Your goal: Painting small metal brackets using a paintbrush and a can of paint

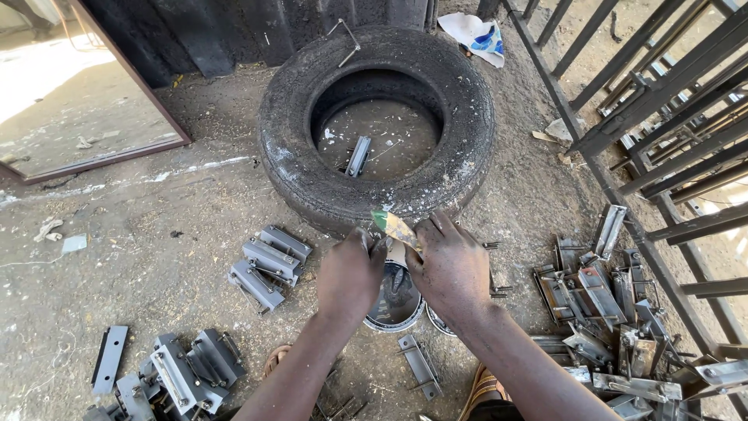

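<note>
Daylight, soft open shade over the dirt floor point(156, 234) | harsh glare blown out top left and at right behind the metal bars point(670, 101) | shadows faint and short | focus sharp at centre | wide-angle bending at edges | no motion blur

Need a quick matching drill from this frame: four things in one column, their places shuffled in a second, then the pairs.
Things:
1. tyre
2. paint tin
3. green-tipped stick
4. railing

Places:
A. between the left hand and right hand
B. on the ground below both hands
C. right side of the frame
D. flat on the dirt beyond the hands, a metal piece inside it

Pairs: 1-D, 2-B, 3-A, 4-C
</note>
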